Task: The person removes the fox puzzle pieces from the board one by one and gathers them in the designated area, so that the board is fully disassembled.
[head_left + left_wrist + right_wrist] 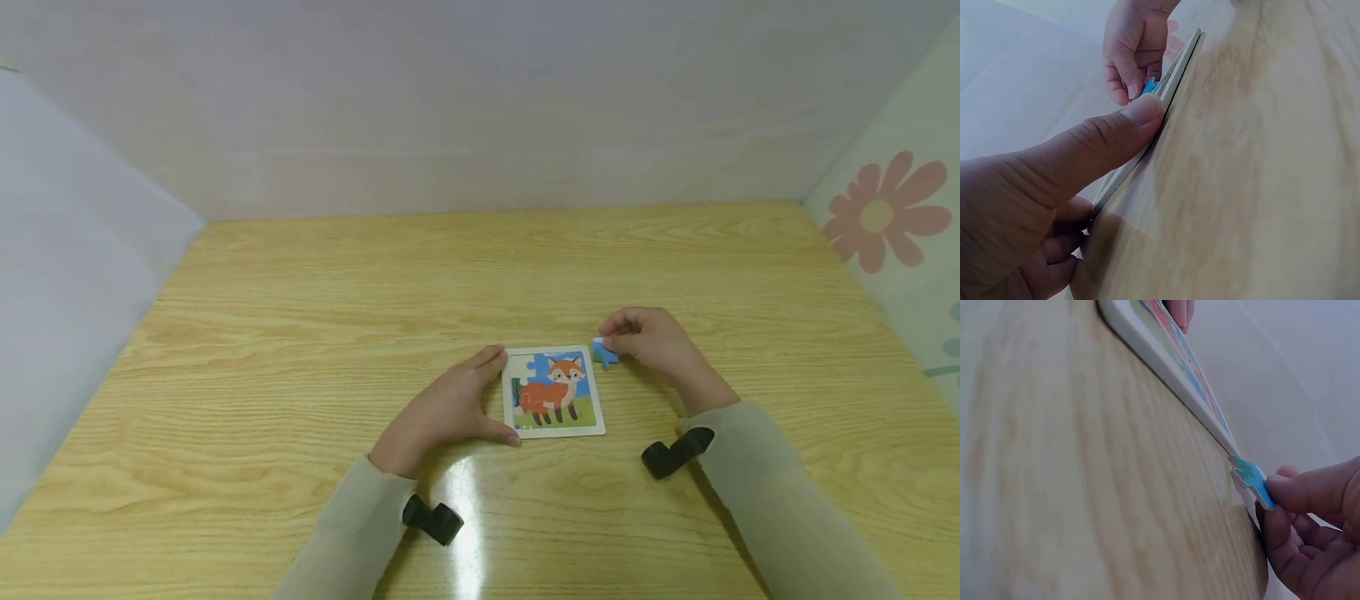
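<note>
Tray (pixel 562 432), square, pale-rimmed | we find fox puzzle (pixel 553 397) inside, upper-left gap (pixel 519 365) | left hand (pixel 453 406) grips tray's left side | right hand (pixel 654 343) pinches knobbed blue-green piece (pixel 602 354) | wood-grained table (pixel 360 279)

The bench (pixel 450 283) is pale yellow wood, its grain running in wavy streaks from side to side. A strip of glare (pixel 467 525) shines white on its near part. Behind it stands a plain, pale back wall (pixel 495 108), faintly pinkish, with a lighter streak low across it. The left wall (pixel 75 250) is whitish and meets the bench along a slanting edge. Over on the right wall (pixel 922 108), I see a big flower (pixel 876 216), dusty pink-red petals round a yellowish middle. Below it, bluish shapes (pixel 952 346) are cut off, perhaps another flower.
</note>
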`<state>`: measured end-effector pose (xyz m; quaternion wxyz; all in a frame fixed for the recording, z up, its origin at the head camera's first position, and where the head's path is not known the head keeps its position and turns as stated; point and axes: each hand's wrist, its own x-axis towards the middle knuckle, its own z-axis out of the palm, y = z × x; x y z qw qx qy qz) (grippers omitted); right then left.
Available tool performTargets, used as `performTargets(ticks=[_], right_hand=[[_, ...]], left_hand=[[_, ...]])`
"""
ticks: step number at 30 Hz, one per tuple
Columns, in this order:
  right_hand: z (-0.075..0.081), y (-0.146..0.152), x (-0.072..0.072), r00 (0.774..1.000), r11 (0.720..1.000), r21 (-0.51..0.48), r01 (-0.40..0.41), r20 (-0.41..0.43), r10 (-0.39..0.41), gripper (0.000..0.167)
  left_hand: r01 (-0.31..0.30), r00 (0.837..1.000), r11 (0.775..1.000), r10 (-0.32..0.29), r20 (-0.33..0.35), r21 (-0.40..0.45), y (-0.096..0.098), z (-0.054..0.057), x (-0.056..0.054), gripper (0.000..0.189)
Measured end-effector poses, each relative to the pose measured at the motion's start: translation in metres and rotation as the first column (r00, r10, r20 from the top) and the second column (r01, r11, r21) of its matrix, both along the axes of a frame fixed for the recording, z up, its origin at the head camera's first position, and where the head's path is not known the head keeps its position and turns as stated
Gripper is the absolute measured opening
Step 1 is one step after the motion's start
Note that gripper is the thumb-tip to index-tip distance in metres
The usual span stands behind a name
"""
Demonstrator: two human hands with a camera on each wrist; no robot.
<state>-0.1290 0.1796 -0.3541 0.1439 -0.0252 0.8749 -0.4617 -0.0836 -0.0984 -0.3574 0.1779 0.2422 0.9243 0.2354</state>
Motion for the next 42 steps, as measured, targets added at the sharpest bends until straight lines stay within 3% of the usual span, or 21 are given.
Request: performTargets(ticks=[7, 15, 35, 42], right_hand=[[0.0014, -0.0058, -0.0003, 0.994, 0.986, 0.166, -0.006, -0.11, 0.025, 0.011], [0.0022, -0.0072, 0.0009, 0.986, 0.977, 0.214, 0.003, -0.162, 0.032, 0.008], [-0.0042, -0.0054, -0.004, 0.99, 0.982, 0.187, 0.018, -0.143, 0.01, 0.009], [-0.0063, -0.0036, -0.0003, 0.971, 0.987, 0.119, 0.111, -0.225, -0.082, 0.013]], left_hand=[[-0.007, 1.0, 1.0, 0.007, 0.005, 0.003, 0.0003, -0.0005, -0.0012, 0.11], [-0.006, 1.0, 1.0, 0.006, 0.013, 0.002, 0.0003, 0.0007, -0.002, 0.11], [-0.022, 1.0, 1.0, 0.022, 0.018, 0.01, -0.0018, 0.0021, -0.0038, 0.11], [-0.022, 0.999, 1.0, 0.022, 0.026, 0.021, -0.0008, 0.0015, -0.0019, 0.109]])
